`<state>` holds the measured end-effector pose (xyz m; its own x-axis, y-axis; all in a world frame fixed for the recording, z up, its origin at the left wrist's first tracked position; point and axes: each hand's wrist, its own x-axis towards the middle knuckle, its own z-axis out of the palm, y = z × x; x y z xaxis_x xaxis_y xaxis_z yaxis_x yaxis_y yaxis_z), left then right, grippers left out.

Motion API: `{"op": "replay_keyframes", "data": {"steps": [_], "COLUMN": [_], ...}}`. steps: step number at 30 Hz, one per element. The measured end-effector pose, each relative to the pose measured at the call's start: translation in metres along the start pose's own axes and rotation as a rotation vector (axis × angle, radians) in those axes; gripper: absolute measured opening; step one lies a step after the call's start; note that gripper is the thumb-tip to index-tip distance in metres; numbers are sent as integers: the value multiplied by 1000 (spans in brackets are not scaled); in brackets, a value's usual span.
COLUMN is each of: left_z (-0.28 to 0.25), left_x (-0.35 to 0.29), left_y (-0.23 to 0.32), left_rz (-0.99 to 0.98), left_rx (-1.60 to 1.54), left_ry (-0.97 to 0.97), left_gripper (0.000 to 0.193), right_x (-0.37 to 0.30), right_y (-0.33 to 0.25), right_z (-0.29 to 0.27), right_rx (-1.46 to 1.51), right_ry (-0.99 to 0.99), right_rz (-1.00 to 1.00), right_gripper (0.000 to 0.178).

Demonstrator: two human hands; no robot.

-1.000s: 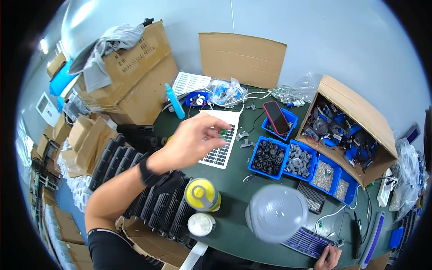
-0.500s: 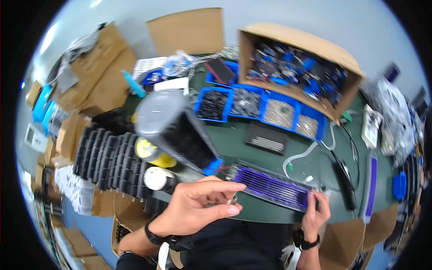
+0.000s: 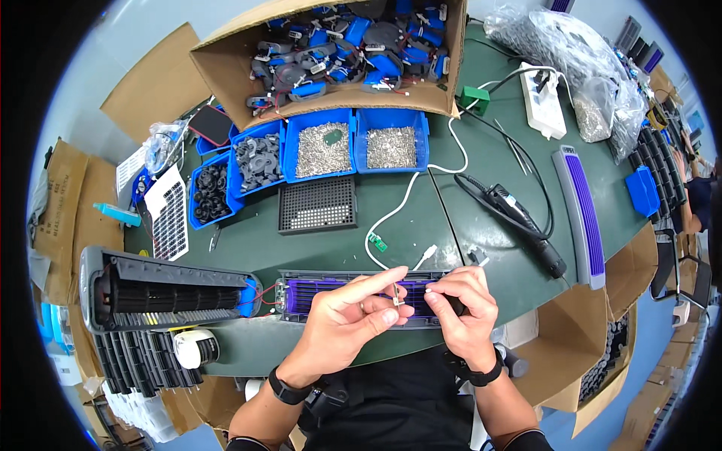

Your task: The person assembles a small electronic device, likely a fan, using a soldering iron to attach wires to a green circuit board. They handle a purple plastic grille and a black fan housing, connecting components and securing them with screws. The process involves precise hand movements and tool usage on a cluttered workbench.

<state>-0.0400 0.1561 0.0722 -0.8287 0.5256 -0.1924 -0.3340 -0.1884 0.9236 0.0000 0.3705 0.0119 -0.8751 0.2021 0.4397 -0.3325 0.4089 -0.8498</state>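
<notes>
My left hand [image 3: 338,325] pinches a small circuit board with a metal connector [image 3: 396,295] between thumb and fingers. Close beside it, my right hand [image 3: 468,316] is closed, thumb against forefinger, on a tiny white piece [image 3: 429,291] too small to make out fully. Both hands hover over a long grey panel with a purple slatted inside [image 3: 302,298], partly covering it. Thin red wires [image 3: 265,293] run from the panel's left end to a long dark grey housing [image 3: 162,322], whose open side shows black ribs and a blue end piece.
Blue bins [image 3: 322,174] of small metal and dark parts line the back, below a carton [image 3: 226,75] full of blue-and-grey parts. A black perforated tray [image 3: 317,218] lies in front. On the right are a corded black tool [image 3: 519,225], a purple-slatted panel [image 3: 585,225] and a power strip [image 3: 543,109].
My right hand has left the panel's right end and come beside my left hand, now holding a tiny white piece. My left hand still pinches the small board. The view has swung right.
</notes>
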Motion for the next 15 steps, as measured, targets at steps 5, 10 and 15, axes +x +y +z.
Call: {"op": "replay_keyframes", "data": {"steps": [5, 10, 15], "left_z": [0, -3, -2], "left_x": [5, 8, 8], "left_y": [-3, -8, -7], "left_rz": [-77, -84, -46], "left_rx": [-42, -35, -40], "left_ry": [21, 16, 15], "left_gripper": [51, 50, 45], "right_x": [-1, 1, 2], "right_y": [2, 1, 2], "right_z": [-1, 0, 0], "right_rx": [-6, 1, -6], "right_ry": [-15, -24, -10], "right_rz": [12, -3, -8], "right_gripper": [14, 14, 15]}}
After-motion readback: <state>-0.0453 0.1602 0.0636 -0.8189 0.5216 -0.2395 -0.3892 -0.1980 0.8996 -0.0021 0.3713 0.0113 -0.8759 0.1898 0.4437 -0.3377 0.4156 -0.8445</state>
